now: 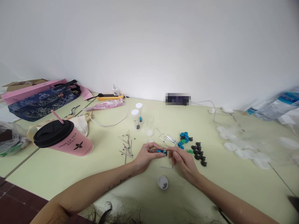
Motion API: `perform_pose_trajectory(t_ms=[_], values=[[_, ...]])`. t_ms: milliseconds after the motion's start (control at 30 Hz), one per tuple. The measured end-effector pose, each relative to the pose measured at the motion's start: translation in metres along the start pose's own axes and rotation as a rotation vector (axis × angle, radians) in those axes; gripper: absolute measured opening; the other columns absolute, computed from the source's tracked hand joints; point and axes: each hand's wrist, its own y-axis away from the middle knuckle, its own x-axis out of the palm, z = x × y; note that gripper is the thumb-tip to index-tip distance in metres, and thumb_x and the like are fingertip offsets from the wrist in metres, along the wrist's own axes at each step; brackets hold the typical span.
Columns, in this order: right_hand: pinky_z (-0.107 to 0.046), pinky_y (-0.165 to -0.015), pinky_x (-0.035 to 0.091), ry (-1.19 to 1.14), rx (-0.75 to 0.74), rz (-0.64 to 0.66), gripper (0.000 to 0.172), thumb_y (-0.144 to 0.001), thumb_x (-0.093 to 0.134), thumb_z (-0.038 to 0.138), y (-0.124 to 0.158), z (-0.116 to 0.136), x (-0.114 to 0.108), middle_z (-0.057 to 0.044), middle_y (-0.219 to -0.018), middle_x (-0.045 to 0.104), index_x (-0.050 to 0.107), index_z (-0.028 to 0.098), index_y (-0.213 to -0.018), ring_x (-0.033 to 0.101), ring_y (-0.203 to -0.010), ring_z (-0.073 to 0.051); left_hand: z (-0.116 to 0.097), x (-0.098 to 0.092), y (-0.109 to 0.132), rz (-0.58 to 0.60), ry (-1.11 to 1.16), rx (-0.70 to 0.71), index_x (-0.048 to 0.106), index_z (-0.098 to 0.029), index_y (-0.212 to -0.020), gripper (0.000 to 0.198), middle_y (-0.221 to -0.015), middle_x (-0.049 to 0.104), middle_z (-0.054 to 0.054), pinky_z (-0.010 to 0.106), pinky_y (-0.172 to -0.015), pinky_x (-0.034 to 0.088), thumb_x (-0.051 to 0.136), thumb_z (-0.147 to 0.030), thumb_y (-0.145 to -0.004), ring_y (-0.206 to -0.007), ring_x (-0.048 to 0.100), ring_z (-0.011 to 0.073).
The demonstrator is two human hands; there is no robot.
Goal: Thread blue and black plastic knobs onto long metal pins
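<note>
My left hand (148,155) pinches a thin metal rod with a blue fitting (160,151) on it, the rod's long end pointing left. At the right end of the blue fitting sits a black knob (166,153). My right hand (183,160) has its fingers curled in at that knob, fingertips against it. Just below the hands is a bent metal rod (166,167). Nearer to me, a small white cap (163,182) holds tiny dark pieces. Blue fittings (184,137), green ones (190,151) and several black knobs (198,151) lie right of the hands.
Metal pins (127,147) are scattered on the left, with bent wires (169,139) behind the hands. Two capped jars (136,119) stand near an uncapped clear jar (150,126). A pink cup (74,140) is at left, white lids (243,152) and a water bottle (275,105) at right.
</note>
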Motion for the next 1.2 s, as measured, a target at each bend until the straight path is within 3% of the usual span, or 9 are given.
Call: perform_pose_trajectory(t_ms=[1200], values=[[-0.028, -0.066, 0.044, -0.031, 0.016, 0.017, 0.031, -0.100, 0.032, 0.033, -0.0003, -0.0002, 0.0000, -0.001, -0.075, 0.058, 0.057, 0.021, -0.111, 0.056, -0.060, -0.014, 0.0024, -0.0026, -0.0009, 0.023, 0.009, 0.004, 0.067, -0.013, -0.078, 0.024, -0.083, 0.073, 0.006, 0.031, -0.078, 0.049, 0.082, -0.016, -0.060, -0.077, 0.066, 0.0165]])
